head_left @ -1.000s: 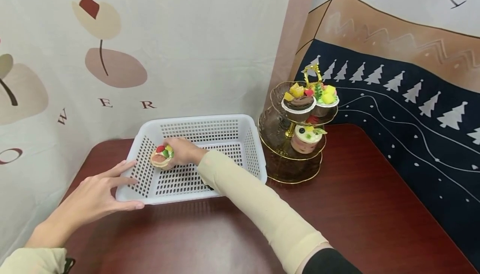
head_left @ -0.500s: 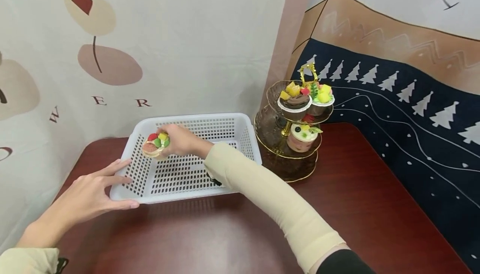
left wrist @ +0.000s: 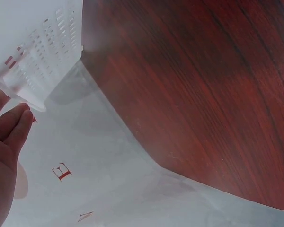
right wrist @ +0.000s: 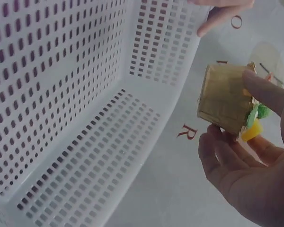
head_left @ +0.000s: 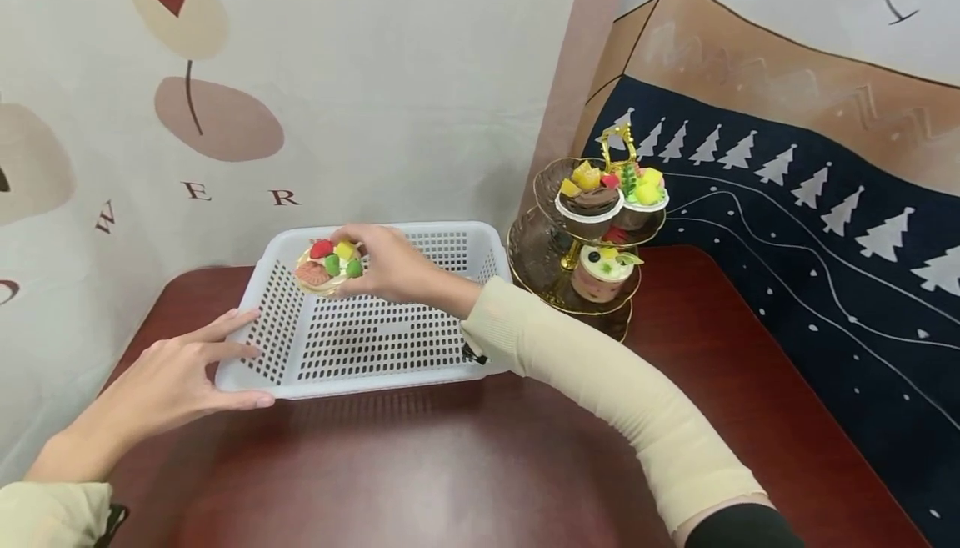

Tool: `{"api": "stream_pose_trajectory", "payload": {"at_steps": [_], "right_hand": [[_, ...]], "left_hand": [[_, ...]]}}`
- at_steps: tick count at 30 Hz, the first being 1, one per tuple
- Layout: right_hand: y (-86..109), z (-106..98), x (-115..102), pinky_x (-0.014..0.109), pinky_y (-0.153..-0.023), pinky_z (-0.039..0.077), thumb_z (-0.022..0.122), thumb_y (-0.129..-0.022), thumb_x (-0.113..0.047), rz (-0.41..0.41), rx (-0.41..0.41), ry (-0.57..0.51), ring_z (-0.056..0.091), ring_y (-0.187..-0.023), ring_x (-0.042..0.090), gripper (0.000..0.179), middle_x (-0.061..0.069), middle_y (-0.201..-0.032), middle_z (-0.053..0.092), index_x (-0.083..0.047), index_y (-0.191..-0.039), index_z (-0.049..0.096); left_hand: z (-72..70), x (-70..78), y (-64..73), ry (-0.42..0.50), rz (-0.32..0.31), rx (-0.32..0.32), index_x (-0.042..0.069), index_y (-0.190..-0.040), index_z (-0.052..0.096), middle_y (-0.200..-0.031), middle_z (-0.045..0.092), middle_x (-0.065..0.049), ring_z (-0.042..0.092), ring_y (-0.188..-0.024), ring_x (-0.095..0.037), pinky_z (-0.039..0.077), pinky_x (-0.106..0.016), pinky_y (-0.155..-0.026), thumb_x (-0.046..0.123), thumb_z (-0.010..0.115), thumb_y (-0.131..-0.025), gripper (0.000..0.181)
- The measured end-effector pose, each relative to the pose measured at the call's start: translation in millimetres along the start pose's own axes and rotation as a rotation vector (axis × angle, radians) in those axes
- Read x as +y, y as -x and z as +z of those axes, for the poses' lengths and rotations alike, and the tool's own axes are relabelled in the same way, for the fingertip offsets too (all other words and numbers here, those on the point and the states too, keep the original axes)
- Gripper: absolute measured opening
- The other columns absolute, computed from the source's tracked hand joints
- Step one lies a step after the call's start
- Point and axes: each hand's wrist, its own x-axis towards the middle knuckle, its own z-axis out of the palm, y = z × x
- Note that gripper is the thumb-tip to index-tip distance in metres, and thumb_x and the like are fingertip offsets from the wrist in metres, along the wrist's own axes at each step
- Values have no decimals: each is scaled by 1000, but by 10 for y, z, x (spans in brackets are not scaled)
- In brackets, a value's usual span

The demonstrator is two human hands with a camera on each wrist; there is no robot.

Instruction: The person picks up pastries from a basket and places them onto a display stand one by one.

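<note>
A small fruit cupcake (head_left: 321, 268) with red, yellow and green pieces on top is pinched between the thumb and fingers of my right hand (head_left: 396, 268). The right wrist view shows its gold cup (right wrist: 225, 97) from the side, above the basket floor. Below it stands a white perforated plastic basket (head_left: 375, 389) on the table. My left hand (head_left: 168, 385) rests at the basket's left front corner, fingers fairly straight over the rim and thumb along the front. In the left wrist view, the left hand's fingertips (left wrist: 24, 116) are right at the basket's edge.
Right of the basket is a tiered brown glass stand (head_left: 551, 277) with gold rims. Its upper tier bears a chocolate cup dessert (head_left: 588, 208) and a green-topped one (head_left: 645, 189); a layered cup (head_left: 602, 274) sits lower. Fabric backdrops (head_left: 420, 98) border the dark red table (head_left: 450, 465).
The right hand has lifted the fruit cupcake up from the basket floor, then shifted it slightly right. The left hand stays at the basket's corner.
</note>
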Motion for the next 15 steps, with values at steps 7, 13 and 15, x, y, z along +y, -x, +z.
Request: {"api": "stream_pose_trajectory", "payload": {"at_steps": [7,13,15], "right_hand": [[324,-138,-3,20,-87,42,86,-78,-20,-5,96,27,56,-104,10,65,0,-123,63,-10,-136,57],[633,-258,2,32,-98,38,85,-79,-23,-26,155,41,58,-105,11,67,1,-125,64,-10,-138,55],[739,-300,30,33,-95,43,86,-79,-22,-40,183,38,59,-104,13,67,3,-126,64,-9,-138,56]], "left_hand": [[-1,-2,-37,-3,11,0,21,-99,79,-142,56,-7,59,-117,-38,45,-44,-66,62,87,-58,58],[2,-10,-4,-8,34,17,21,-98,79,-141,57,-6,60,-114,-37,45,-45,-66,61,87,-58,57],[-4,-11,5,-14,34,20,21,-98,79,-140,57,-6,60,-115,-37,45,-45,-66,61,87,-58,57]]}}
